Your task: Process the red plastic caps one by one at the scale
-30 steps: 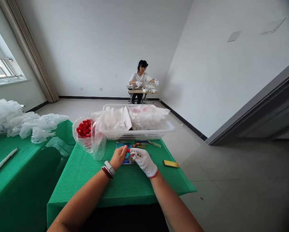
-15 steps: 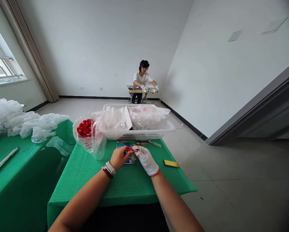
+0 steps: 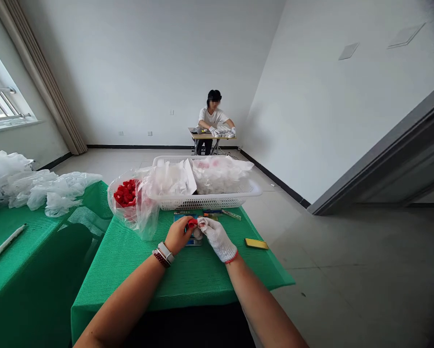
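Observation:
Bare apart from a watch and bead bracelet on the wrist, my left hand (image 3: 178,235) pinches a small red hollow plastic piece (image 3: 192,223) above the table. My right hand (image 3: 217,238), in a white knit glove with a red cuff, is closed with its fingertips against the right side of that piece. Whether the gloved fingers hold anything else is too small to make out. Below both hands lies a blue item (image 3: 194,241), mostly hidden by them. To the left, a clear plastic bag (image 3: 148,220) holds several similar red pieces (image 3: 125,193).
A white basket (image 3: 209,201) with plastic bags stands behind my hands. Pens (image 3: 231,214) lie before it, and a yellow box (image 3: 256,243) sits at right. The left table carries a marker (image 3: 7,245) and plastic bags (image 3: 62,191). A co-worker (image 3: 211,116) sits beyond.
The view has shifted slightly. Both hands stay together at the red piece, with its open end turned a little; the grip looks otherwise the same.

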### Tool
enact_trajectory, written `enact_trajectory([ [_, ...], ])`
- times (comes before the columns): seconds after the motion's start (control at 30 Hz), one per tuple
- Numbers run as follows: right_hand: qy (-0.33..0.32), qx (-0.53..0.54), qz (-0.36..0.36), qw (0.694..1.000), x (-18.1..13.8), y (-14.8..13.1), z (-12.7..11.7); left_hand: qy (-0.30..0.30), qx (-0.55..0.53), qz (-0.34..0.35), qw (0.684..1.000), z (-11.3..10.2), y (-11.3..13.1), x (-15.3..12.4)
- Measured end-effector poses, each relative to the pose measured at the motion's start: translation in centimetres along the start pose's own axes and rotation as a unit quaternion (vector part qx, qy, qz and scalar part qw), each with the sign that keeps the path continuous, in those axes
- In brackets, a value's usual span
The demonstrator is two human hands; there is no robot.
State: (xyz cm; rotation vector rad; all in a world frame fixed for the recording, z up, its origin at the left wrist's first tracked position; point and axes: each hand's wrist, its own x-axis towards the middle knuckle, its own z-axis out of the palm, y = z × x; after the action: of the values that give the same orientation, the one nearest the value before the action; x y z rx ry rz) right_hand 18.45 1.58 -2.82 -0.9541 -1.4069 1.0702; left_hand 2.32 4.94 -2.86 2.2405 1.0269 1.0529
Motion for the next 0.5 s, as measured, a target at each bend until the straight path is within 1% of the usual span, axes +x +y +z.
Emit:
enact_trajectory([
  [0.13, -0.011, -0.012, -0.004, 1.0, 0.02, 0.08, 0.0, -0.021, -0.018, -0.058, 0.998, 0.31, -0.51, -0.04],
  [0.2, -0.025, -0.016, -0.006, 1.0, 0.01, 0.21, 0.0, -0.024, -0.04, -0.075, 0.996, 0.43, -0.71, -0.07],
  [0.33, -0.047, -0.024, -0.008, 0.999, -0.02, 0.46, -0.01, -0.015, -0.056, -0.081, 0.995, 0.47, -0.76, -0.13],
  [0.5, -0.049, -0.028, -0.017, 0.998, 0.0, 0.56, 0.01, -0.015, -0.045, -0.078, 0.996, 0.42, -0.74, -0.04],
])
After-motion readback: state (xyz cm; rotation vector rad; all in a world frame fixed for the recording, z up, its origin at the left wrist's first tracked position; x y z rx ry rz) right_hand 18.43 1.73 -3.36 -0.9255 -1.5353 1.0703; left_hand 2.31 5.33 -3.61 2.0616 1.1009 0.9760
